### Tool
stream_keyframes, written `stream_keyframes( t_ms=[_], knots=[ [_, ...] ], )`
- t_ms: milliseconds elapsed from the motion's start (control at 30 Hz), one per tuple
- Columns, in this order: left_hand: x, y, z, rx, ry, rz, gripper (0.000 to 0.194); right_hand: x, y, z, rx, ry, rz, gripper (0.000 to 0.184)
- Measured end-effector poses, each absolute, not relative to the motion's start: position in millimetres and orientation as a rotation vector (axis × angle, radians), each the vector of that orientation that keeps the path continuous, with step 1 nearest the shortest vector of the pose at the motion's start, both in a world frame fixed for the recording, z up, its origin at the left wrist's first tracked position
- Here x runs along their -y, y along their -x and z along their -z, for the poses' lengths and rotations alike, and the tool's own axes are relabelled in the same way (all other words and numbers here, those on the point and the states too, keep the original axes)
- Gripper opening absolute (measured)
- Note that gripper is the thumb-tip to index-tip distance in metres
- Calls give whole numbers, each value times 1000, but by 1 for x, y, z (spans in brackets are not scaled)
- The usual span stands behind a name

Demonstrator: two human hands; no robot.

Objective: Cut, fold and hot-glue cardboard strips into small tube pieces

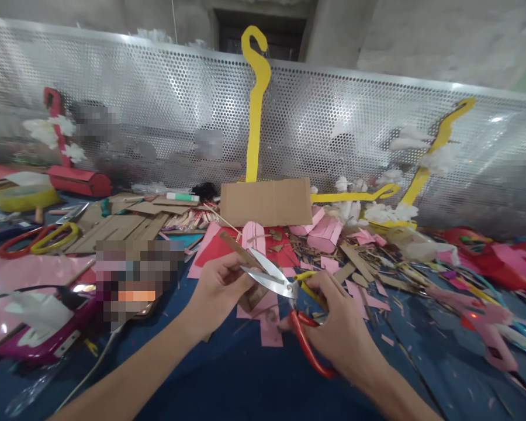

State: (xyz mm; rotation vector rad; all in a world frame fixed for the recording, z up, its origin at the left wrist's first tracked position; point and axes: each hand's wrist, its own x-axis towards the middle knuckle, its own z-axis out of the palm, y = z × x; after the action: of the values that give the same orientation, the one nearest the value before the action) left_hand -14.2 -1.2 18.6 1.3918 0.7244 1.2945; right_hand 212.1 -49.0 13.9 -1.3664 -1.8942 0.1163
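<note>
In the middle of the head view, my right hand [337, 316] grips scissors [272, 280] with one red and one yellow handle. Their blades are spread and point toward my left hand. My left hand [214, 292] is closed on a narrow brown cardboard strip [238, 248], which lies at the parted blades. Below the hands, cut pink paper [272, 327] lies on the blue tabletop [245, 380]. Beyond them stands a yellow hook-shaped cutout [256, 105] behind a brown cardboard piece [266, 203].
A pink glue gun [480, 316] lies at the right. Cardboard and paper scraps [363, 263] cover the table's middle right. At the left are another pair of scissors [55, 237] and a tape roll [24, 197]. A perforated metal panel [166, 117] runs along the back.
</note>
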Motion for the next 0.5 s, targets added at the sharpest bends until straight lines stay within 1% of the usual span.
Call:
stream_keyframes(
  t_ms=[300, 500],
  knots=[
    [-1, 15, -14, -729, -1396, -1278, 20, 46, -211, -11, 1827, 1399, -98, 39],
    [0, 15, -13, -728, -1423, -1275, 14, 47, -212, -8, 1791, 1412, -125, 35]
  ],
)
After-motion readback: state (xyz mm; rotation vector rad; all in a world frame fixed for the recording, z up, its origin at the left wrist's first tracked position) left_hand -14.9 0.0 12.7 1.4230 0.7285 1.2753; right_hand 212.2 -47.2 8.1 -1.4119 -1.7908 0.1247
